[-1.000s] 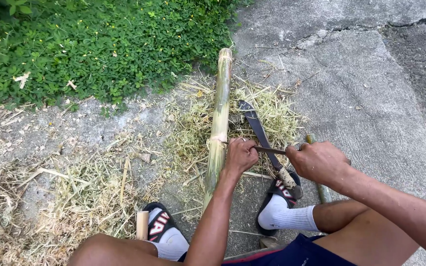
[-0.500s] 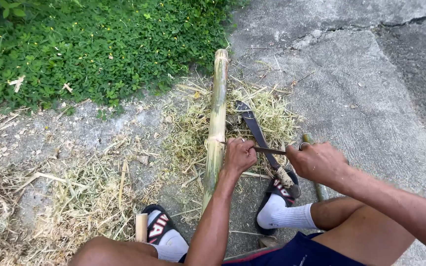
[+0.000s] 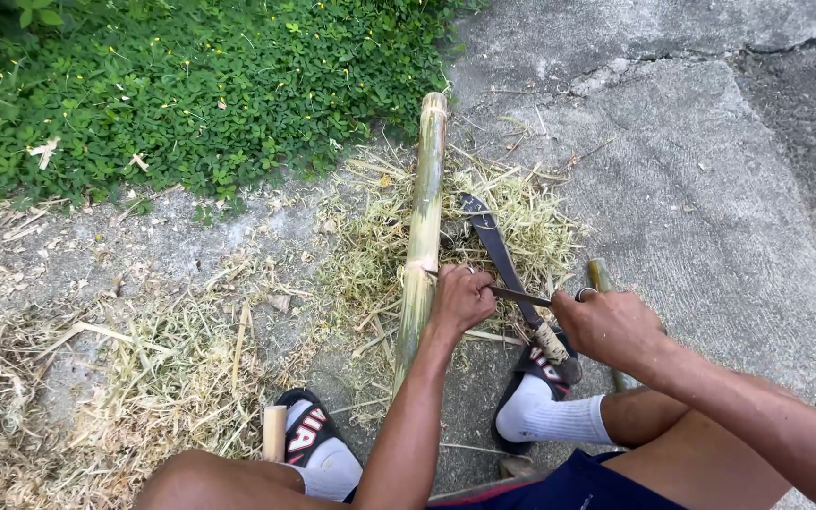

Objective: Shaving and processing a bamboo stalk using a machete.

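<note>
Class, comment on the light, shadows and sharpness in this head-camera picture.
Head view: soft, even daylight, no glare; only faint shadows under the bamboo pole and the hands; left hand, right hand and the straw look sharp; slight wide-angle stretch near the edges.

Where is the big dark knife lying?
The machete lies on the shavings just right of the bamboo pole, beyond both hands, handle toward the right foot.

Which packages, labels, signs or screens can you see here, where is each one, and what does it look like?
No packages, signs or screens show.
Left sandal: bottom, left of the bamboo pole; black strap with large white and red lettering, over a white sock.
Right sandal: below the right hand, beside the big knife; black strap with a bit of red and white print, mostly hidden.
</note>
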